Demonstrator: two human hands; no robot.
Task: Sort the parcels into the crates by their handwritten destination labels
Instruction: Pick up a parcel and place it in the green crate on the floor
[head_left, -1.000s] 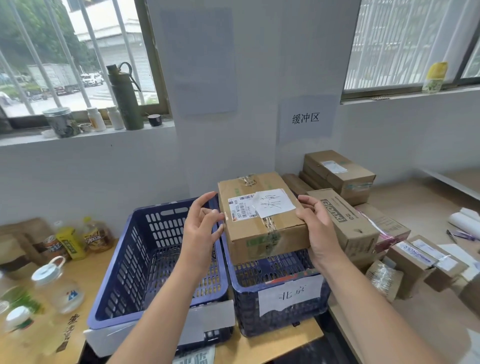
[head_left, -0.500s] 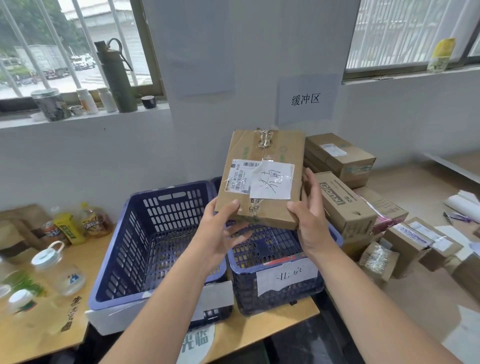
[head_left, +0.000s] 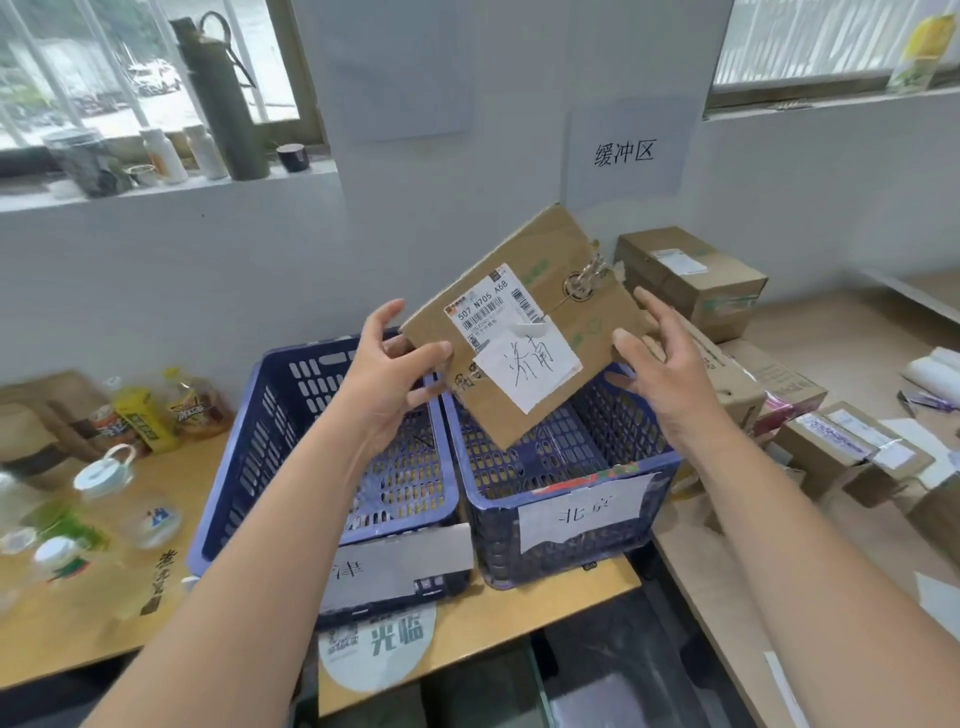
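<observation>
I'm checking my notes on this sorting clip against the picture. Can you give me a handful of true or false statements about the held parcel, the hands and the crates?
1. The parcel is held in the air, tilted, above the crates. True.
2. Only the right hand touches the parcel. False: the left hand grips its left edge too.
3. The handwritten slip on the parcel faces the camera. True.
4. The right crate carries a white paper label on its front. True.
5. The left crate is full of parcels. False: its visible floor is bare.
6. The parcel's slip matches the right crate's label. False: the characters differ.
</observation>
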